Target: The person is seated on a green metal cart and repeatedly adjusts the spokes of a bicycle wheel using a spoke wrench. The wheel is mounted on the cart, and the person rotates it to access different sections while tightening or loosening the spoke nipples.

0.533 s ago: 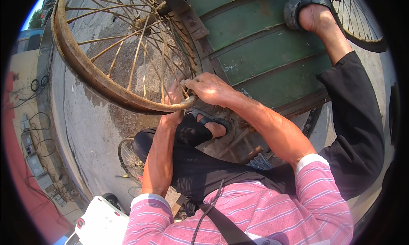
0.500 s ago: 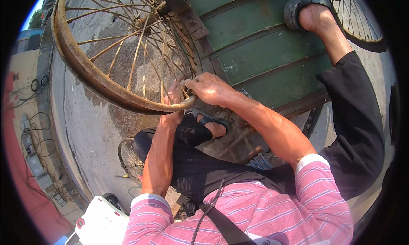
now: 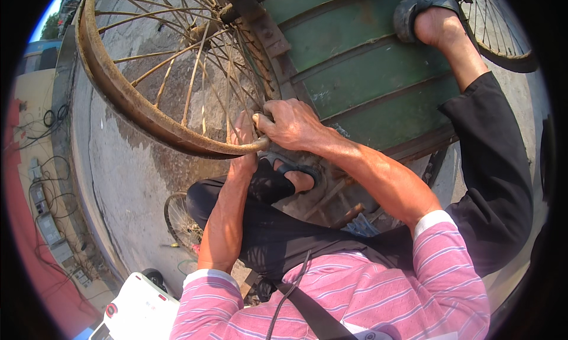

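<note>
A rusty spoked wheel (image 3: 155, 127) without a visible tyre stands at the upper left, its rim curving down towards me. My left hand (image 3: 241, 138) reaches up behind the lower rim, fingers pressed against its inner side among the spokes. On the rim's right side, my right hand (image 3: 290, 125) is closed, with thumb and bent fingertips meeting beside the spoke ends. What those fingertips pinch, if anything, is too small to make out. The wheel's hub (image 3: 204, 31) sits next to a rusty metal bracket (image 3: 266, 34) on a green metal panel (image 3: 367, 74).
My right foot in a dark sandal (image 3: 407, 18) rests on the panel's far right, near another spoked wheel (image 3: 500, 41). My other sandal (image 3: 305, 165) is below my hands. A smaller wheel (image 3: 176, 219) and a white vehicle (image 3: 142, 310) are at lower left. Cables (image 3: 50, 118) run along the left.
The wheel's spokes and rim have shifted slightly to the right on the left side. My right hand's knuckles have rolled up a little and its thumb shows more.
</note>
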{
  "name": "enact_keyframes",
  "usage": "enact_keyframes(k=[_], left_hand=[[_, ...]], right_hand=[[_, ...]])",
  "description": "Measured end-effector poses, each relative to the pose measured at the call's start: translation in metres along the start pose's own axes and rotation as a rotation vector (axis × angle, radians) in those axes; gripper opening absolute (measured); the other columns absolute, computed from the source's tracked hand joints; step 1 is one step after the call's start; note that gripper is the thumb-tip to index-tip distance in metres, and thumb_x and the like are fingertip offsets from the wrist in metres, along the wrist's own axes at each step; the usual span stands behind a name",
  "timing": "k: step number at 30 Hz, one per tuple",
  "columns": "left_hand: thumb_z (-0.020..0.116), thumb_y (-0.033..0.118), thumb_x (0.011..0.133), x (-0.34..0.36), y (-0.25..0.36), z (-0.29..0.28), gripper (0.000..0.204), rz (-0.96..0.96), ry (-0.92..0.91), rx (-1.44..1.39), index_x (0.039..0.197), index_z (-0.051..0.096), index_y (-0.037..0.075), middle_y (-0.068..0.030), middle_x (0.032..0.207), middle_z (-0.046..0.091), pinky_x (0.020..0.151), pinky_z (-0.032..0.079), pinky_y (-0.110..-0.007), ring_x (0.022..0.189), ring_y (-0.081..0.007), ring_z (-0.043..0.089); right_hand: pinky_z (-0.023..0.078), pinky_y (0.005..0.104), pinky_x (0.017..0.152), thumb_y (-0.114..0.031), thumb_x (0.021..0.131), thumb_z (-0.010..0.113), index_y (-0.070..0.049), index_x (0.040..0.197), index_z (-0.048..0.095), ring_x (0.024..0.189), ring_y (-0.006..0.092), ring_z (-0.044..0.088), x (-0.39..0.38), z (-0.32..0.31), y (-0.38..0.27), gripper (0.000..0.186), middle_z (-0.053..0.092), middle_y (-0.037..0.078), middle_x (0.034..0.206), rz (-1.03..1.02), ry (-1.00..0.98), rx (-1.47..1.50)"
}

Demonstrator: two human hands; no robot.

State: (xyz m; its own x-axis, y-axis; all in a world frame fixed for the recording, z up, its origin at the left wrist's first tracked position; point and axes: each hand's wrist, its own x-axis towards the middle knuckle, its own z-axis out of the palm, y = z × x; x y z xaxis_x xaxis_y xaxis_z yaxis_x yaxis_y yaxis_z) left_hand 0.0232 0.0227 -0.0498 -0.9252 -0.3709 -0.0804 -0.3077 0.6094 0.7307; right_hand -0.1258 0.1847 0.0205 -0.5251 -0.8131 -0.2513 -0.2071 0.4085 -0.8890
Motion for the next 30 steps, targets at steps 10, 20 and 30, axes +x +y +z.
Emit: enact_keyframes(k=[10, 20, 30], left_hand=[[0.042, 0.037, 0.113, 0.002, 0.015, 0.003, 0.046, -0.231, 0.071, -0.316, 0.125, 0.062, -0.002, -0.0159, 0.105, 0.067, 0.086, 0.052, -0.042, 0.095, -0.0279, 0.065], [0.039, 0.051, 0.115, 0.000, 0.035, -0.003, 0.054, -0.306, 0.076, -0.475, 0.122, 0.066, 0.005, -0.0063, 0.098, 0.068, 0.067, 0.052, -0.031, 0.082, -0.0148, 0.064], [0.033, 0.048, 0.115, 0.005, 0.056, -0.014, 0.060, -0.362, 0.056, -0.575, 0.128, 0.069, 0.002, -0.0063, 0.078, 0.065, 0.049, 0.042, -0.029, 0.056, -0.0121, 0.056]], right_hand=[[0.056, 0.0528, 0.080, -0.040, 0.099, 0.060, 0.003, 0.099, 0.074, 0.088, 0.0460, 0.073, 0.003, 0.017, 0.013, 0.045, 0.074, 0.027, 0.086, -0.017, 0.099, 0.121], [0.049, 0.0440, 0.066, -0.045, 0.099, 0.065, 0.010, 0.092, 0.070, 0.066, 0.0216, 0.057, 0.023, 0.000, 0.014, 0.056, 0.063, 0.015, 0.069, 0.032, 0.005, 0.242], [0.057, 0.0364, 0.067, -0.042, 0.093, 0.073, 0.002, 0.101, 0.077, 0.081, 0.0176, 0.070, 0.003, -0.011, 0.034, 0.044, 0.073, 0.011, 0.086, 0.205, 0.080, 0.404]])
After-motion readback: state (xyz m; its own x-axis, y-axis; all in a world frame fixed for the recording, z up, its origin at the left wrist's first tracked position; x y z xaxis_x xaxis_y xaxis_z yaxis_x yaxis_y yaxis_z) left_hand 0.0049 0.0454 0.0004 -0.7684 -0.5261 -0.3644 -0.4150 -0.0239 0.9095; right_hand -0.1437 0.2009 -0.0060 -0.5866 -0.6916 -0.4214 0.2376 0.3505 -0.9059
